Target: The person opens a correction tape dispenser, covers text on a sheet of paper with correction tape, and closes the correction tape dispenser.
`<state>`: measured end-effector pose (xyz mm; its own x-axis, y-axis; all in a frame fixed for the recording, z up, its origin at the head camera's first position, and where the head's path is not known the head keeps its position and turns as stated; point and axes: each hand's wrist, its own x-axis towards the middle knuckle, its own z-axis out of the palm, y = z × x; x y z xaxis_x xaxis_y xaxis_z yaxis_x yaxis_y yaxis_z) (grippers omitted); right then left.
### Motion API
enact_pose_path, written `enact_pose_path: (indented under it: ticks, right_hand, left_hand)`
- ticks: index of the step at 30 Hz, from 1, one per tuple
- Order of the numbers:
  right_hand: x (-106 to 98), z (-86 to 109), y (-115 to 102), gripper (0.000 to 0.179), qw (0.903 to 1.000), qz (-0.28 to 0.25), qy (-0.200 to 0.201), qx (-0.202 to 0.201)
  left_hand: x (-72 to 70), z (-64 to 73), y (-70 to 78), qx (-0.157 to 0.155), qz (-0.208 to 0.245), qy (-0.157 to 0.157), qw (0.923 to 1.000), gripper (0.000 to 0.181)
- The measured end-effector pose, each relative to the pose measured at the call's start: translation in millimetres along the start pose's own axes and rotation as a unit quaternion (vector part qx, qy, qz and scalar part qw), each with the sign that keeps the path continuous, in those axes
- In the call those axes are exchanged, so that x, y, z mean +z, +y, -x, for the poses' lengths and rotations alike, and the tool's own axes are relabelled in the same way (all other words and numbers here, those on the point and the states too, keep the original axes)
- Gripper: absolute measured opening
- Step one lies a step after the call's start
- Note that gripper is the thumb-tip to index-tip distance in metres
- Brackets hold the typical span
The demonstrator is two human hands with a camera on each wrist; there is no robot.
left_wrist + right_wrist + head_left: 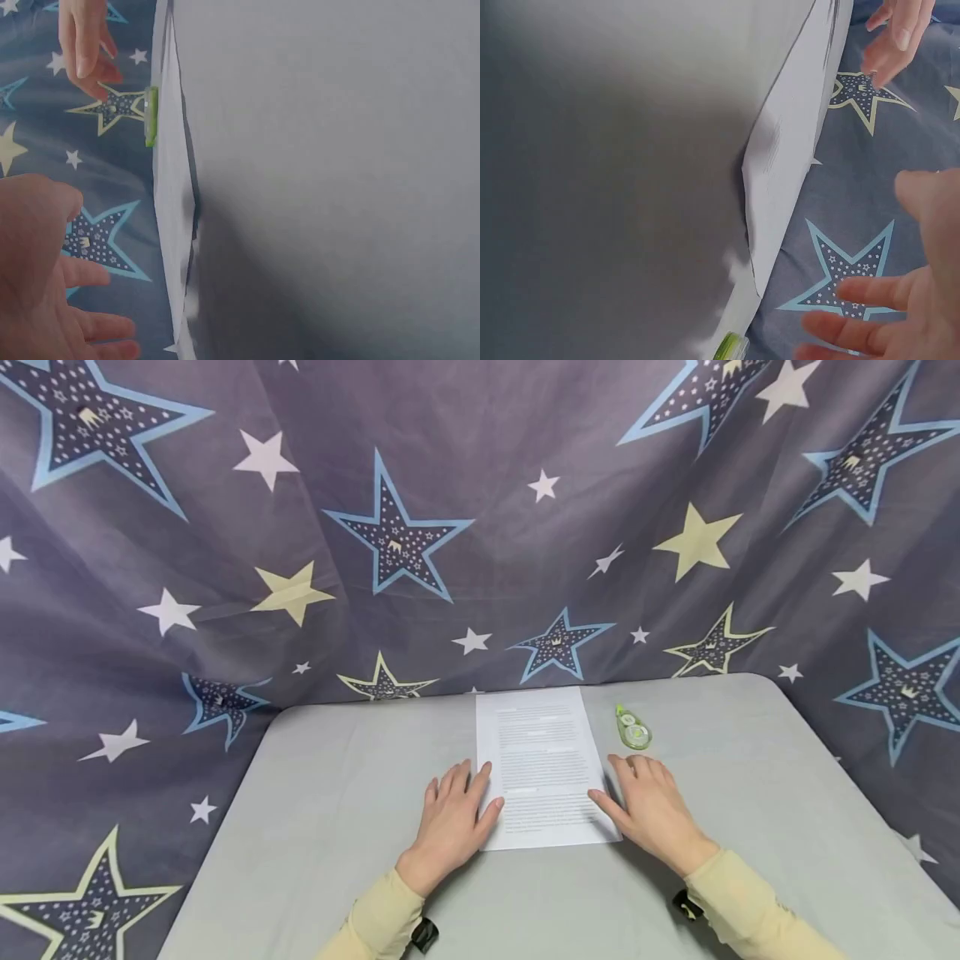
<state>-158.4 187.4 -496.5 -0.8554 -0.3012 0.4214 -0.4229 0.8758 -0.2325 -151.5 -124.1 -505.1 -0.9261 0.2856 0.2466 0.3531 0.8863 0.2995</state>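
A printed sheet of paper [543, 760] lies on the table, with blank white bands between some of its lines. My left hand [452, 822] is over the sheet's left edge, fingers spread and pointing forward. Over its right edge, my right hand [654, 814] has its thumb reaching across the margin. Both wrist views show the hands raised above the tabletop, with nothing in the left hand [37, 277] or the right hand [922, 289]. A green, clear-bodied correction tape dispenser [634, 731] rests right of the sheet, just beyond my right fingertips.
The table [337, 793] has a light grey cover and rounded far corners. Behind it and along both sides hangs a dark curtain [465, 435] patterned with stars. Dark bands with small devices sit at both wrists, under pale yellow sleeves [382, 914].
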Motion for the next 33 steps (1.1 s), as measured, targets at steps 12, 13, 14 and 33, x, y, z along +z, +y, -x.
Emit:
enact_pose_path:
  ticks: [12,13,14,33]
  right_hand:
    - [-7.6,-39.5,22.4,0.023,0.9979,-0.035,-0.053,0.007]
    - [-7.7,-43.9,26.4,0.023,0.997,-0.039,-0.065,0.016]
    - [-7.5,-48.7,30.8,0.022,0.996,-0.042,-0.074,0.025]
    - [20.5,-96.3,88.0,0.057,0.9782,0.027,-0.147,0.144]
  left_hand:
    - [-1.3,-2.8,-1.8,0.001,-0.019,0.005,0.9998,0.027]
    - [-1.3,-2.8,-1.8,0.003,-0.019,0.006,0.9998,0.025]
    - [-1.5,-3.1,-1.8,0.005,-0.019,0.007,0.9998,0.023]
    - [-4.7,-1.6,-3.9,0.01,-0.028,0.008,0.9995,0.016]
